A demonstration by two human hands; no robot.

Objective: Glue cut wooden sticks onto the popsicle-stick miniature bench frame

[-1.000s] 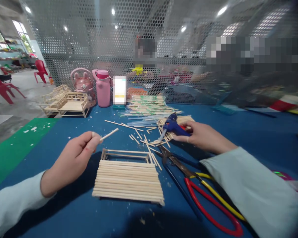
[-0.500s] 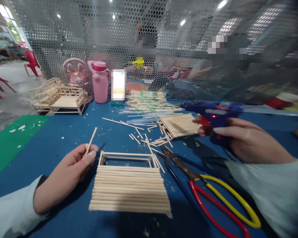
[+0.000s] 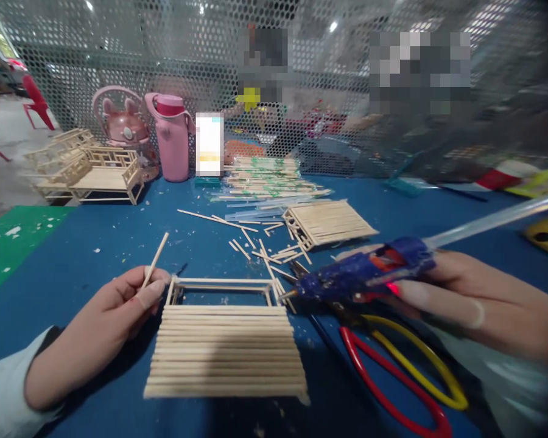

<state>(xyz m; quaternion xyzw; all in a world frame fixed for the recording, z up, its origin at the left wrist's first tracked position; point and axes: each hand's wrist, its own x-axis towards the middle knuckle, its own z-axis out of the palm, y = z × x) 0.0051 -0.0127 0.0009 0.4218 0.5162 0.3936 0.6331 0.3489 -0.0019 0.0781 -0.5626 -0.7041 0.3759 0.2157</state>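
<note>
A short wooden stick (image 3: 156,258) is pinched between thumb and fingers of my left hand (image 3: 119,304), beside the far left corner of a small slatted stick frame (image 3: 221,350). Round sticks cover the near part of that frame; its far end shows an open gap. My right hand (image 3: 466,304) grips a blue hot glue gun (image 3: 360,274) with a lit red light and a clear glue stick out of its back. The gun's nozzle is at the frame's far right corner; whether it touches, I cannot tell. Under the gun lie scissors (image 3: 406,359) with red and yellow handles.
Cut sticks (image 3: 274,252) lie scattered beyond the frame. Behind them are a second slatted piece (image 3: 331,222) and a bundle of wrapped sticks (image 3: 265,173). Finished stick furniture (image 3: 105,173), a pink bottle (image 3: 173,143) and a phone (image 3: 209,146) stand by the perforated metal screen (image 3: 329,143).
My right hand has brought the glue gun down and leftward, from above the second slatted piece to the frame's far right corner. My left hand still holds the stick. The view has shifted slightly.
</note>
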